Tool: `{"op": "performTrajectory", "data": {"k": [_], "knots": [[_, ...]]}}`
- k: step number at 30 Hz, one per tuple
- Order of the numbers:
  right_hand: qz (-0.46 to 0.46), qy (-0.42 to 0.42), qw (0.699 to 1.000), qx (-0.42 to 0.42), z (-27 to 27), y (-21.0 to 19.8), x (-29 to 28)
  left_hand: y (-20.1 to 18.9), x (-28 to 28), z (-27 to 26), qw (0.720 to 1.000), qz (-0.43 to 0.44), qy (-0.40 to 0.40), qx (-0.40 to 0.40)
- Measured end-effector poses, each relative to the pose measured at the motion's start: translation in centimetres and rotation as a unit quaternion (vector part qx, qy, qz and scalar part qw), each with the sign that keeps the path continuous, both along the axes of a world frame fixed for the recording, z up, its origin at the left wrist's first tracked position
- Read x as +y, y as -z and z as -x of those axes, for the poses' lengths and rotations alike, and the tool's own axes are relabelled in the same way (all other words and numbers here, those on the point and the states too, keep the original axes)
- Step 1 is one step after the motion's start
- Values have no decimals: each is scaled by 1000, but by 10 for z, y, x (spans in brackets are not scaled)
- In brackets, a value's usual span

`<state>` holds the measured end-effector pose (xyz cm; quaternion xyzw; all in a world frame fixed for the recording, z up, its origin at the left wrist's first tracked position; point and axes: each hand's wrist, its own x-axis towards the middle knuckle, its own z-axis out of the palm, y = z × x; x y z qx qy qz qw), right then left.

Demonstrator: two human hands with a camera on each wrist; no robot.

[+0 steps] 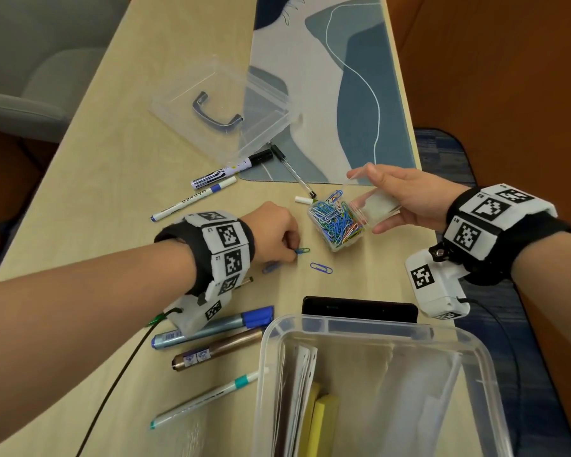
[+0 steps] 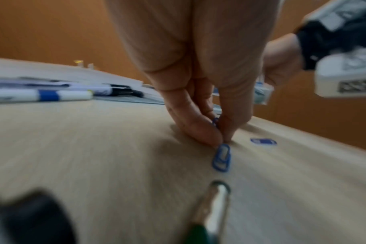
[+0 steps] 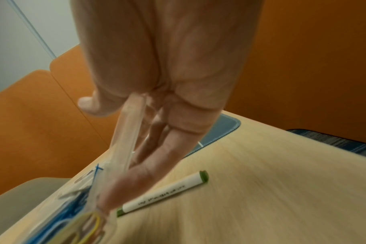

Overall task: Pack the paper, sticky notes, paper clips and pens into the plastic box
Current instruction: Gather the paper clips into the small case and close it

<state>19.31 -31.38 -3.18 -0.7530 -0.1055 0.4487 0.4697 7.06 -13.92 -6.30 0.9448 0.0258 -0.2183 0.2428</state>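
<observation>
- Looking through the head view: left hand (image 1: 274, 230) is down on the table (image 1: 112, 179), fingertips pinched on a blue-green paper clip (image 1: 303, 251). Another blue clip (image 1: 321, 268) lies loose just beside it.
- Right hand (image 1: 406, 201) holds the small clear lid (image 1: 374, 206), thumb and fingers around its edges, right next to the open clip case (image 1: 338, 222) full of coloured paper clips.
- Plastic box (image 1: 376, 384) sits at the near edge, open, with paper (image 1: 297, 390) and yellow sticky notes (image 1: 323, 423) inside. Its lid (image 1: 221, 107) is farther up the table.
- Pens are outside the box: markers (image 1: 208, 328) left of it, more pens (image 1: 211, 186) near the lid.
- Left wrist view, blurry: thumb and fingers (image 2: 198, 130) closed tight on a clip at the tabletop, a blue clip (image 2: 221, 157) flat right below the fingertips.
- Right wrist view, blurry: fingers (image 3: 148, 178) extended along the clear lid (image 3: 127, 140), thumb on the other side; clips (image 3: 73, 219) are below it, and a green-tipped pen (image 3: 163, 193) lies beside them.
</observation>
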Motion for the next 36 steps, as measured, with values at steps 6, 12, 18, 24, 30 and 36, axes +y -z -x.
{"op": "performTrajectory", "data": {"k": [6, 12, 18, 24, 30, 36], "knots": [[9, -18, 1000, 0, 1, 0, -1, -24, 18, -4, 971, 187, -145, -30], [9, -32, 999, 14, 3, -1, 2, -48, -10, -25, 974, 191, -92, -83], [-4, 26, 1000, 2, -10, -4, -15, -25, 13, 2, 984, 105, -143, -25], [-22, 108, 994, -9, -24, -9, -35, -9, -2, 10, 998, -21, -46, 44], [-21, 141, 989, -35, -26, -13, -42, -8, -3, 5, 998, -38, -2, 42], [-17, 162, 985, -56, -25, -19, -44, -15, -4, 0, 998, -35, 13, 41]]}}
